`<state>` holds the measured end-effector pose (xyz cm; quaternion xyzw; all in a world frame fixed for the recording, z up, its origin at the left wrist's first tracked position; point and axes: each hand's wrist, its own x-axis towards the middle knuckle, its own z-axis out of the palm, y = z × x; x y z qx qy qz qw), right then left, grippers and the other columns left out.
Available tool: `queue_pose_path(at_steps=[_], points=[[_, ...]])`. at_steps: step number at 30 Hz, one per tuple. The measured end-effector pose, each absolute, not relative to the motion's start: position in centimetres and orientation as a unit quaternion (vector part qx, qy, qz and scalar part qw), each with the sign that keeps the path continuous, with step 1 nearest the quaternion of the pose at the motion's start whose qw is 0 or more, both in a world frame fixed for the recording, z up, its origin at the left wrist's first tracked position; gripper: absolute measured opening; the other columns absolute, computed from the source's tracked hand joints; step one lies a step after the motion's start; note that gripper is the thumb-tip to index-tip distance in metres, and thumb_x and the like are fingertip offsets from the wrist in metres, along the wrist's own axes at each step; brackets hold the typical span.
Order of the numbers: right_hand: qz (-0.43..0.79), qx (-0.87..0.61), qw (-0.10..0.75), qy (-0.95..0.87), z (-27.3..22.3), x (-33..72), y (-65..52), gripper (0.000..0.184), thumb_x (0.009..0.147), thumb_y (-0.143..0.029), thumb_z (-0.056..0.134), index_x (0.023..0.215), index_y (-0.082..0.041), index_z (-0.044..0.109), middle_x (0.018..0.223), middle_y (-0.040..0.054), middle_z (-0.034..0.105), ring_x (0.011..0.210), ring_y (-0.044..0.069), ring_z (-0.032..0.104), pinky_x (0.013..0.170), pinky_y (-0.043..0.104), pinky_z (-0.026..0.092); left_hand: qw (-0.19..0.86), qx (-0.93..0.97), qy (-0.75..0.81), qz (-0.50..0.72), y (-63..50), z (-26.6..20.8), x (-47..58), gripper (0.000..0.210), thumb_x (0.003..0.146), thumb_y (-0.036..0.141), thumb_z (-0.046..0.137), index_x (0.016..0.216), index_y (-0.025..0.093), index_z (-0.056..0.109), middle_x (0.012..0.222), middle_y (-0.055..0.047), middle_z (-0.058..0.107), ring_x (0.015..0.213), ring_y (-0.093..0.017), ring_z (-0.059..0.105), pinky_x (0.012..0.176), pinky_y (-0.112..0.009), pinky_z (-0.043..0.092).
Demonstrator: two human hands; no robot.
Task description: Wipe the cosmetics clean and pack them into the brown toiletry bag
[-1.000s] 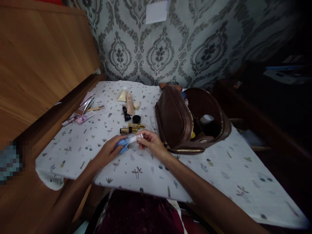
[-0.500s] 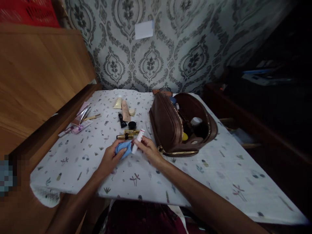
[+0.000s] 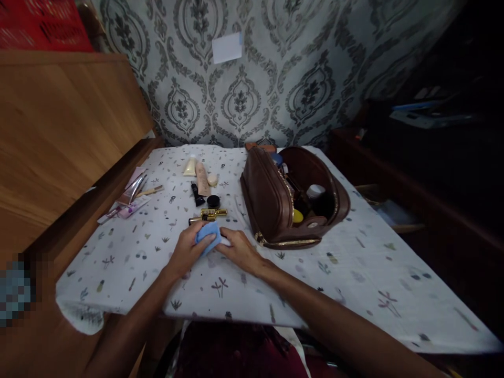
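Note:
My left hand [image 3: 191, 249] is closed around a folded blue cloth [image 3: 208, 234], which is pressed against a small white tube [image 3: 225, 241]. The other end of that tube is gripped by my right hand [image 3: 240, 249]; most of it is hidden by cloth and fingers. Just beyond my hands lie two gold-and-black cosmetic tubes [image 3: 213, 212], a round black pot [image 3: 213, 201] and a black squeeze tube [image 3: 197, 195]. Farther back are a beige tube [image 3: 202, 179], a cream-coloured tube [image 3: 189, 167] and a small round cream item [image 3: 212, 180].
An open brown cosmetic bag [image 3: 264, 194] with several items inside stands right of my hands. Brushes and pink packets [image 3: 132, 202] lie at the table's left side. A wooden cabinet [image 3: 71, 110] borders the left, and the patterned wall [image 3: 240, 100] rises behind.
The white tube, upright and mostly visible before, is now lowered and largely covered by the blue cloth. My hands have come together.

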<state>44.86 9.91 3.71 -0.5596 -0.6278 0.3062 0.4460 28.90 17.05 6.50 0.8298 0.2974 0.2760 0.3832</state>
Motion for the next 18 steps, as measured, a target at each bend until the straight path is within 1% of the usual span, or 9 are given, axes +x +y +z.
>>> queue_pose_path(at_steps=[2, 3, 5, 7, 9, 12, 14, 16, 18], points=[[0.308, -0.562, 0.442, -0.628, 3.71, 44.94, 9.92, 0.012, 0.088, -0.028, 0.059, 0.081, -0.019, 0.064, 0.075, 0.0000, 0.066, 0.072, 0.018, 0.060, 0.067, 0.027, 0.042, 0.385, 0.817, 0.319, 0.289, 17.03, 6.37, 28.85, 0.024, 0.094, 0.040, 0.051, 0.092, 0.018, 0.060, 0.083, -0.001, 0.062, 0.076, -0.016, 0.056, 0.073, -0.027, 0.046], [0.315, -0.555, 0.447, -0.627, 3.70, 44.97, 9.93, 0.013, 0.089, -0.029, 0.060, 0.083, -0.019, 0.065, 0.076, -0.0003, 0.066, 0.071, 0.017, 0.059, 0.066, 0.026, 0.042, 0.384, 0.810, 0.329, 0.297, 17.03, 6.32, 28.75, 0.026, 0.095, 0.041, 0.048, 0.087, 0.018, 0.058, 0.077, 0.001, 0.059, 0.071, -0.014, 0.053, 0.070, -0.026, 0.045], [0.332, -0.540, 0.464, -0.619, 3.66, 44.99, 9.93, 0.014, 0.088, -0.032, 0.062, 0.092, -0.020, 0.067, 0.077, -0.0012, 0.065, 0.070, 0.015, 0.057, 0.064, 0.024, 0.041, 0.379, 0.794, 0.356, 0.315, 17.05, 6.23, 28.49, 0.030, 0.096, 0.043, 0.044, 0.079, 0.019, 0.053, 0.068, 0.003, 0.052, 0.063, -0.012, 0.048, 0.062, -0.024, 0.042], [0.346, -0.532, 0.485, -0.602, 3.61, 44.92, 9.92, 0.022, 0.086, -0.032, 0.065, 0.104, -0.020, 0.066, 0.074, -0.0031, 0.062, 0.064, 0.012, 0.053, 0.060, 0.023, 0.039, 0.374, 0.775, 0.385, 0.333, 17.13, 6.12, 28.24, 0.034, 0.096, 0.045, 0.042, 0.075, 0.020, 0.049, 0.061, 0.005, 0.046, 0.057, -0.011, 0.043, 0.057, -0.023, 0.039], [0.361, -0.526, 0.505, -0.580, 3.58, 44.78, 9.90, 0.029, 0.083, -0.032, 0.068, 0.108, -0.019, 0.065, 0.069, -0.0049, 0.058, 0.058, 0.010, 0.048, 0.056, 0.022, 0.037, 0.368, 0.761, 0.403, 0.350, 17.26, 5.98, 28.07, 0.036, 0.097, 0.047, 0.041, 0.072, 0.021, 0.046, 0.058, 0.006, 0.042, 0.055, -0.012, 0.041, 0.054, -0.024, 0.036], [0.406, -0.495, 0.546, -0.540, 3.69, 44.52, 9.94, 0.025, 0.079, -0.034, 0.071, 0.099, -0.019, 0.066, 0.074, -0.0031, 0.060, 0.058, 0.009, 0.048, 0.054, 0.021, 0.037, 0.360, 0.755, 0.409, 0.366, 17.44, 5.87, 27.99, 0.040, 0.097, 0.048, 0.039, 0.068, 0.021, 0.043, 0.058, 0.005, 0.041, 0.055, -0.012, 0.039, 0.054, -0.024, 0.035], [0.448, -0.468, 0.577, -0.497, 3.80, 44.43, 10.04, 0.026, 0.075, -0.036, 0.074, 0.092, -0.019, 0.066, 0.078, -0.0021, 0.062, 0.058, 0.009, 0.049, 0.053, 0.021, 0.039, 0.364, 0.751, 0.411, 0.367, 17.48, 5.95, 28.01, 0.041, 0.097, 0.050, 0.038, 0.067, 0.022, 0.041, 0.058, 0.004, 0.040, 0.055, -0.013, 0.039, 0.054, -0.025, 0.035], [0.490, -0.450, 0.599, -0.446, 3.90, 44.46, 10.22, 0.031, 0.070, -0.039, 0.078, 0.090, -0.019, 0.066, 0.073, -0.0033, 0.061, 0.053, 0.008, 0.047, 0.049, 0.021, 0.038, 0.378, 0.750, 0.411, 0.355, 17.44, 6.14, 28.06, 0.042, 0.097, 0.052, 0.037, 0.068, 0.022, 0.042, 0.060, 0.003, 0.041, 0.056, -0.013, 0.040, 0.053, -0.025, 0.036], [0.523, -0.439, 0.614, -0.395, 3.96, 44.59, 10.43, 0.035, 0.065, -0.040, 0.082, 0.088, -0.018, 0.067, 0.066, -0.0053, 0.057, 0.048, 0.007, 0.043, 0.044, 0.020, 0.034, 0.394, 0.757, 0.398, 0.337, 17.35, 6.35, 28.13, 0.041, 0.097, 0.052, 0.037, 0.071, 0.022, 0.046, 0.064, 0.001, 0.046, 0.060, -0.014, 0.043, 0.057, -0.025, 0.040]])
